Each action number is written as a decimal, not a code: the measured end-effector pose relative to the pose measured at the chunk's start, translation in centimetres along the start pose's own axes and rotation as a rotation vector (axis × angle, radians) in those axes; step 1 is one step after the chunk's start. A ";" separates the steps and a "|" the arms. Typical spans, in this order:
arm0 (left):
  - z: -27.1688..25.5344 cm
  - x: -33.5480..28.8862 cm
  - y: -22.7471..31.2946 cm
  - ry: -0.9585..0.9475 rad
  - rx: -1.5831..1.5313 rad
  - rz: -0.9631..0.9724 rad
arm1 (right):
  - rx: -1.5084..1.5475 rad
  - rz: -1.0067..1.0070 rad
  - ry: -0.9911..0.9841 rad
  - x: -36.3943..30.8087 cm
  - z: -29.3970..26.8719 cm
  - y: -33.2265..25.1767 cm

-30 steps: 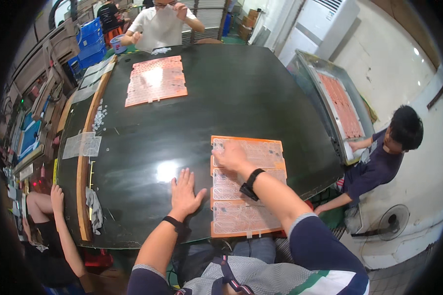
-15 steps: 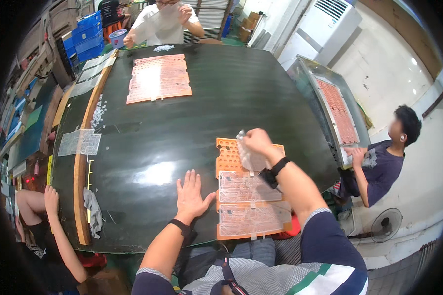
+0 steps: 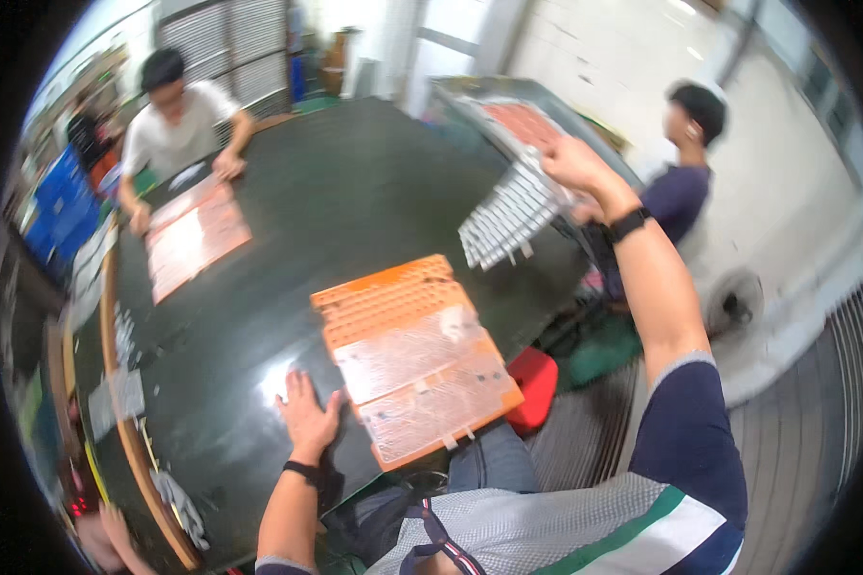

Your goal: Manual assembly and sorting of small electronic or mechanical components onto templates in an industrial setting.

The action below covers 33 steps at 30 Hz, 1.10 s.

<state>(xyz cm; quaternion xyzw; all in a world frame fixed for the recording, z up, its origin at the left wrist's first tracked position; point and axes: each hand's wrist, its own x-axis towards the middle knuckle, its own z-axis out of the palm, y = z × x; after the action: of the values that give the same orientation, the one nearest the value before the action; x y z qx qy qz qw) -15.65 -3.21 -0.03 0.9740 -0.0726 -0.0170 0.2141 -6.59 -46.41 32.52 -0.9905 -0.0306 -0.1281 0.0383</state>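
Observation:
My right hand (image 3: 577,165) is raised at the far right, fingers closed on the corner of a thin sheet with rows of pale, key-like strips (image 3: 510,213). The sheet hangs tilted in the air, blurred by motion. In front of me lies an orange board (image 3: 379,287) with rows of round holes showing at its far end. Two clear printed sheets, a far one (image 3: 403,353) and a near one (image 3: 441,402), cover the rest of it. To the left of the board, my left hand (image 3: 307,414) rests flat on the dark table, fingers spread and holding nothing.
Across the dark table (image 3: 345,182), a person (image 3: 184,125) has both hands at another orange board (image 3: 197,235). At the right, another person (image 3: 682,163) is beside a framed tray (image 3: 460,91) with a red sheet. A wooden strip (image 3: 139,460) edges the table's left; a red stool (image 3: 532,388) stands nearby.
The view has turned right. My right hand has lifted the strip-covered sheet off the board's far part and swung it right. The person opposite has lowered a clear sheet to the other board.

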 end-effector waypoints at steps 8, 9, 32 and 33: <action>1.0 -0.3 14.0 -0.262 -0.501 0.751 | 0.025 0.287 0.229 -13.3 -3.8 3.5; 0.5 -1.4 17.7 -0.407 -0.492 0.875 | 0.013 0.322 0.274 -15.3 -3.9 3.1; 8.4 -6.0 25.4 -0.684 0.071 1.505 | 0.053 1.178 0.655 -47.1 -3.0 10.0; 9.4 -6.5 25.9 -0.832 0.006 1.437 | 0.112 1.255 0.815 -49.3 -1.8 10.2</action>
<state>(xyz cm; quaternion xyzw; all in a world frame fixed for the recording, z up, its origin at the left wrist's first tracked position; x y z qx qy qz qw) -26.19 -29.40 2.36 0.6051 -0.7503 -0.2347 0.1259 -53.92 -59.23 20.97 -0.6924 0.5503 -0.4373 0.1627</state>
